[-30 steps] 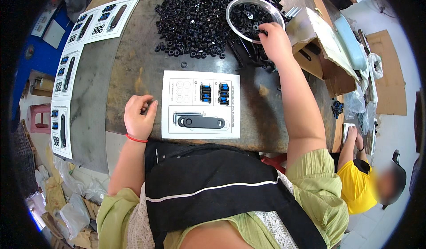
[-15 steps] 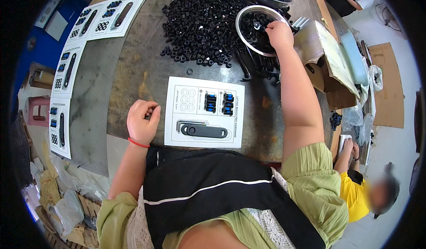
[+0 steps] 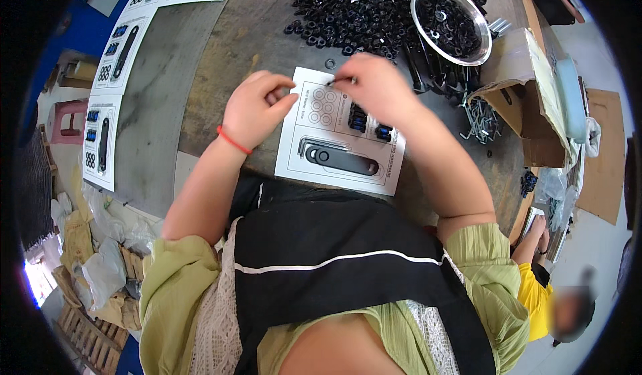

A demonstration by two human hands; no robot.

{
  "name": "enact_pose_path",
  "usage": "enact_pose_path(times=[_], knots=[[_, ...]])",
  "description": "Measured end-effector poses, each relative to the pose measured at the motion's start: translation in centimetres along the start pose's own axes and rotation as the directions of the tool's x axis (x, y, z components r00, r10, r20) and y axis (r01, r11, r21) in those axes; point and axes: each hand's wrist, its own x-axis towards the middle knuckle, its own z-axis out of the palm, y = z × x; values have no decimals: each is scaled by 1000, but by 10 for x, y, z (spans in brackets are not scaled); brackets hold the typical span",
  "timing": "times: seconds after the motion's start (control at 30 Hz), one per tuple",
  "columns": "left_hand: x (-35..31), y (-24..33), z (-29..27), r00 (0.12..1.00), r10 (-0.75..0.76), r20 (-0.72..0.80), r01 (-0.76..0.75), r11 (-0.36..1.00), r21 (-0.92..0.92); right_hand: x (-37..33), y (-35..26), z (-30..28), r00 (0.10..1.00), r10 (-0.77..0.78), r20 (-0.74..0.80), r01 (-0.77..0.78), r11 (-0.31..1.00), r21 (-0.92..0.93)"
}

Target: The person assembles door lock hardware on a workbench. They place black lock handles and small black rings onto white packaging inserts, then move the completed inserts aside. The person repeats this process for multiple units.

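Observation:
A white printed card [image 3: 286, 154] lies on the table in front of me, with ring outlines [image 3: 322, 105] in its upper left part. Black bolts with blue bands [image 3: 358, 117] rest on its right part, partly hidden by my right forearm. Along its lower part are a black flat wrench [image 3: 341, 159] and thin hex key shapes; whether these are printed I cannot tell. Above the ring outlines, my right hand [image 3: 376, 89] pinches a small black washer [image 3: 331, 83], mostly covered by the fingers. My left hand [image 3: 259, 107] is at the card's left edge, fingers curled, thumb and forefinger apart.
A metal bowl of black washers [image 3: 451, 24] stands at the far right, beside a heap of black nuts [image 3: 348, 14]. One loose washer [image 3: 330, 63] lies beyond the card. Hex keys [image 3: 481, 121] and a cardboard box [image 3: 535, 101] are at right; filled cards [image 3: 100, 141] line the left.
My right hand has left the bowl and come to the card with a small black washer. My left hand has moved up and right to the card's edge. The view has shifted.

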Motion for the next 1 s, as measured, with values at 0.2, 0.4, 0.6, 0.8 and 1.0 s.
enact_pose_path(times=[0.2,0.4,0.6,0.8,1.0], knots=[[22,-19,25,994,28,109,-39,994,99,8,-2,26,989,143,19,-142,988,-64],[28,-20,30,991,-3,136,-31,968,247,2,76,-53,868,197,-456,-252,966,-62],[31,-16,31,997,14,77,-25,990,140,2,162,-120,735,368,-570,-567,795,-217],[37,-18,32,999,5,44,-4,1000,-8,30,196,-101,800,229,-555,-513,742,-433],[34,-21,31,999,-13,48,15,999,-30,25,192,-117,790,310,-529,-503,821,-271]])
